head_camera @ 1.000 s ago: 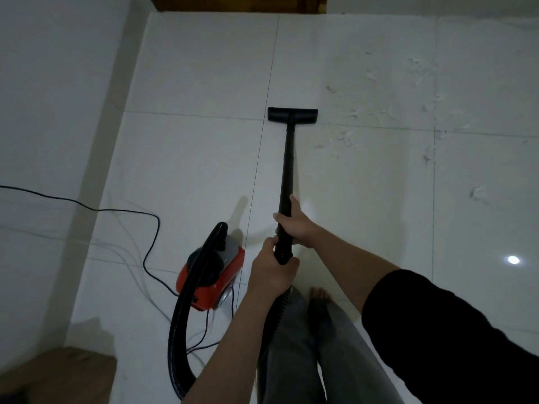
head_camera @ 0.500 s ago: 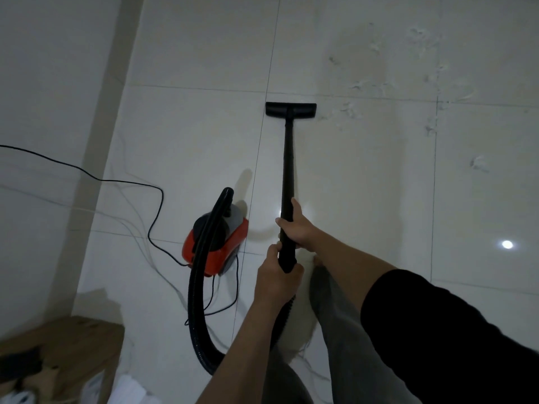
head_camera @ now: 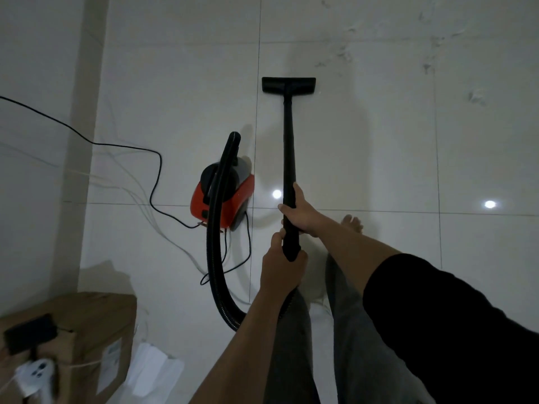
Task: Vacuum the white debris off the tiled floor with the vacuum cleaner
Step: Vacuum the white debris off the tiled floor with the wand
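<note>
Both hands hold the black vacuum wand [head_camera: 288, 141]. My right hand [head_camera: 300, 212] grips it higher up the tube, and my left hand [head_camera: 281, 265] grips its lower end where the hose joins. The flat black floor nozzle [head_camera: 288, 84] rests on the pale tiled floor [head_camera: 364, 156] ahead of me. White debris [head_camera: 428, 55] lies scattered on the tiles beyond and to the right of the nozzle. The red and black vacuum body [head_camera: 223, 196] sits left of the wand, with its black hose [head_camera: 215, 252] curving down and back to my left hand.
A black power cord [head_camera: 122, 147] runs from the left wall across the floor to the vacuum. A cardboard box [head_camera: 73, 339] with small items on top stands at the bottom left, white paper [head_camera: 151, 371] beside it. My bare foot [head_camera: 353, 223] is just right of the wand.
The nozzle has been drawn back toward me, away from the debris patch. The view has tilted down and I have stepped back, bringing the box and more of the cord into sight.
</note>
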Tool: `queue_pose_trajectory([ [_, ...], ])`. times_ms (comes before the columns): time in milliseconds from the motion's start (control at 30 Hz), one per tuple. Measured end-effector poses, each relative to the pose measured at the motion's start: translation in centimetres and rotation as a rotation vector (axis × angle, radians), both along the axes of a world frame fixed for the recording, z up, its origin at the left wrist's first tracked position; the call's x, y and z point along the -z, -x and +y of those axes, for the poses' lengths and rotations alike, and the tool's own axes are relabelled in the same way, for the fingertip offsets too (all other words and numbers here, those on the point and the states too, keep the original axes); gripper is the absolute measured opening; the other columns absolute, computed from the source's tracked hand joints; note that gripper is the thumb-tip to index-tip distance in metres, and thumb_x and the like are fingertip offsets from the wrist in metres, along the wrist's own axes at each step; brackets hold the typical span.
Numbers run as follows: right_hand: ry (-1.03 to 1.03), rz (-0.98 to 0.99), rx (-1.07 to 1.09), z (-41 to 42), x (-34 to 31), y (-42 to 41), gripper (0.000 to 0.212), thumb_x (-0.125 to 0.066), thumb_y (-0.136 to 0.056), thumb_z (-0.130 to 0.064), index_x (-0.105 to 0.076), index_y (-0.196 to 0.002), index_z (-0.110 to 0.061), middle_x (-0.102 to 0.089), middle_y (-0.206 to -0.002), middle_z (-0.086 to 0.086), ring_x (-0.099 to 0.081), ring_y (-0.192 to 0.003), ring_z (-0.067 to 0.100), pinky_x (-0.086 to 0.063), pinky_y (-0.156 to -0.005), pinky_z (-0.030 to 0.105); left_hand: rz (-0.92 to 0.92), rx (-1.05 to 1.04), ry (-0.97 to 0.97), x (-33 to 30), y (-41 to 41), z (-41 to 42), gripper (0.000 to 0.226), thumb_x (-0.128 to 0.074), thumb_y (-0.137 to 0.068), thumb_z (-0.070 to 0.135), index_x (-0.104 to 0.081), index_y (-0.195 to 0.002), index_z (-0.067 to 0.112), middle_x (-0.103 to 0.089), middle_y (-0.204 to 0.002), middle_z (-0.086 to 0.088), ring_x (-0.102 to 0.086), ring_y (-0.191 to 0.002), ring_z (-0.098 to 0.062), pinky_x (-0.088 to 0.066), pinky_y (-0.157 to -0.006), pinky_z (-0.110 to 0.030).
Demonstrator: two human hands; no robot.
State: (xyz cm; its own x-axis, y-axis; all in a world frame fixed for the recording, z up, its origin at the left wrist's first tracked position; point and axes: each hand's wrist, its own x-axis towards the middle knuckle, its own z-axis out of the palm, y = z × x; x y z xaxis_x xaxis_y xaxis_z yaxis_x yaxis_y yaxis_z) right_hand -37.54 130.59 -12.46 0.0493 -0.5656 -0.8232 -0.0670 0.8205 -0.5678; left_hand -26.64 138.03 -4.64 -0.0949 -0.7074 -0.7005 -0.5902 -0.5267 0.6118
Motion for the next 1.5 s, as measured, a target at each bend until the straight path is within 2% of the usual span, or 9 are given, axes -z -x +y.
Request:
queue_pose_trajectory([
  [233,0.042,0.012,0.001,4.0,2.4,-2.3,0.083,-0.050,-0.100,-0.023,0.013,-0.153,-0.038,-0.051,-0.117,0.010,-0.063,-0.082,0.023,-0.056,-0.078,0.039,0.031,-0.010,-0.036,2.4,-2.5,4.2,0.048,-0.060,-0.085,0.020,-0.040,-0.130,0.022,-0.063,-0.079,-0.003,-0.062,-0.063,-0.020,-0.057,-0.062,-0.037],
  [667,0.049,0.015,-0.044,9.9,2.3,-1.9,0.083,-0.049,-0.101,-0.024,0.014,-0.152,-0.038,-0.053,-0.113,0.010,-0.064,-0.080,0.023,-0.056,-0.077,0.038,0.025,-0.057,-0.020,2.2,-1.9,10.6,0.047,-0.061,-0.088,0.020,-0.043,-0.130,0.025,-0.066,-0.085,-0.003,-0.065,-0.068,-0.022,-0.059,-0.066,-0.042],
  [800,0.073,0.028,-0.010,12.4,1.3,-1.1,0.079,-0.050,-0.100,-0.022,0.007,-0.154,-0.036,-0.060,-0.116,0.016,-0.064,-0.079,0.021,-0.056,-0.082,0.038,0.022,-0.074,-0.027,1.2,-0.6,12.9,0.040,-0.062,-0.083,0.029,-0.045,-0.112,0.051,-0.066,-0.084,0.005,-0.066,-0.079,-0.027,-0.052,-0.088,-0.055],
  [867,0.103,0.038,0.021,13.3,0.7,-0.2,0.078,-0.050,-0.100,-0.020,0.003,-0.155,-0.033,-0.061,-0.115,0.017,-0.063,-0.078,0.020,-0.056,-0.080,0.037,0.002,-0.076,-0.014,1.3,0.2,13.8,0.042,-0.060,-0.077,0.039,-0.041,-0.106,0.063,-0.066,-0.085,0.007,-0.066,-0.081,-0.027,-0.054,-0.084,-0.055],
  [933,0.121,0.044,0.030,14.2,0.2,0.9,0.077,-0.050,-0.100,-0.020,0.002,-0.156,-0.030,-0.061,-0.115,0.018,-0.062,-0.078,0.020,-0.056,-0.081,0.038,0.008,-0.061,0.014,0.9,1.2,14.7,0.046,-0.060,-0.076,0.042,-0.041,-0.114,0.058,-0.066,-0.086,0.004,-0.066,-0.082,-0.029,-0.055,-0.080,-0.055],
  [1033,0.126,0.045,0.055,15.5,-0.5,3.2,0.077,-0.049,-0.101,-0.019,0.003,-0.156,-0.029,-0.063,-0.105,0.014,-0.061,-0.077,0.021,-0.055,-0.080,0.037,0.064,-0.076,0.029,-0.5,3.4,15.8,0.051,-0.063,-0.084,0.025,-0.044,-0.131,0.031,-0.066,-0.084,0.000,-0.066,-0.073,-0.020,-0.059,-0.071,-0.042],
  [1200,0.128,0.059,0.048,17.0,-1.3,8.3,0.077,-0.048,-0.100,-0.020,0.004,-0.156,-0.030,-0.063,-0.096,0.011,-0.061,-0.078,0.022,-0.055,-0.084,0.041,0.047,-0.064,0.061,-1.7,8.3,17.2,0.044,-0.061,-0.087,0.022,-0.045,-0.128,0.028,-0.062,-0.075,0.005,-0.060,-0.065,-0.008,-0.043,-0.055,-0.010],
  [1367,0.092,0.085,-0.001,17.1,-1.6,14.3,0.076,-0.049,-0.100,-0.022,0.002,-0.156,-0.030,-0.064,-0.093,0.010,-0.063,-0.077,0.021,-0.056,-0.079,0.039,0.051,-0.018,0.044,-2.4,14.2,17.7,0.039,-0.060,-0.089,0.020,-0.047,-0.125,0.020,-0.065,-0.080,-0.004,-0.061,-0.063,-0.006,-0.046,-0.055,-0.012],
  [1500,0.066,0.070,0.019,17.4,-0.9,16.6,0.076,-0.049,-0.100,-0.021,0.002,-0.156,-0.031,-0.063,-0.084,0.009,-0.062,-0.071,0.020,-0.055,-0.074,0.038,0.083,0.013,0.016,-2.2,16.5,17.7,0.035,-0.058,-0.090,0.009,-0.046,-0.123,0.015,-0.050,-0.075,0.010,-0.048,-0.064,0.026,-0.039,-0.058,0.002],
])
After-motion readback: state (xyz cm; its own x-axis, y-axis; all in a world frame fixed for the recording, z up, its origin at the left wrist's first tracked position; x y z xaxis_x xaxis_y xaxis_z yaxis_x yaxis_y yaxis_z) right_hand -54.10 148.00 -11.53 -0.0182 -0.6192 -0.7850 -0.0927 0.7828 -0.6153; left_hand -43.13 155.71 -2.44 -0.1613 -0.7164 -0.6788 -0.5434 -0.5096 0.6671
